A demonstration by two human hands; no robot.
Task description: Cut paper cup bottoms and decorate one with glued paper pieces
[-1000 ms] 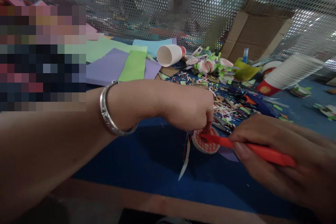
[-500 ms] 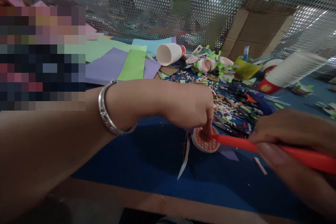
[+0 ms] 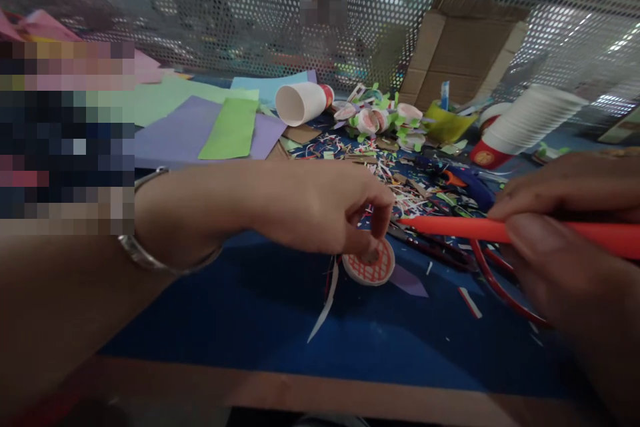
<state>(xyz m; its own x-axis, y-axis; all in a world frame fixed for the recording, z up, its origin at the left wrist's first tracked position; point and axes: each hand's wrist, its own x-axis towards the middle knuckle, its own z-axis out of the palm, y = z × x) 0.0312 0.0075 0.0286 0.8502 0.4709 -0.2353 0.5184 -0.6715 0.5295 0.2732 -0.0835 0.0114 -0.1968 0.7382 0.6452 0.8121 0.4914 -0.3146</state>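
My left hand (image 3: 325, 210), with a silver bangle on its wrist, bends over a small round cup base (image 3: 383, 270) marked with red-orange crossed lines. Its thumb and fingertips press on the disc, holding it on the blue table, and they hide part of the disc's far side. A purple pointed piece of paper (image 3: 407, 281) sticks out from under the disc. In my right hand (image 3: 565, 227) is a red-orange marker (image 3: 460, 228), its tip pointing left, just off the disc. Scissors with red handles (image 3: 500, 283) lie partly behind that hand.
Paper scraps (image 3: 400, 183) litter the table beyond my hands. Farther back are coloured paper sheets (image 3: 180, 123), a tipped paper cup (image 3: 300, 103), small cup-base crafts with green tabs (image 3: 383, 120), a leaning cup stack (image 3: 535, 123) and cardboard (image 3: 465, 50) against a perforated metal screen (image 3: 260, 20).
The marker tip has lifted off the disc and moved up. My left fingers have parted somewhat over the disc, and more of its red lines show. The view has shifted slightly right.
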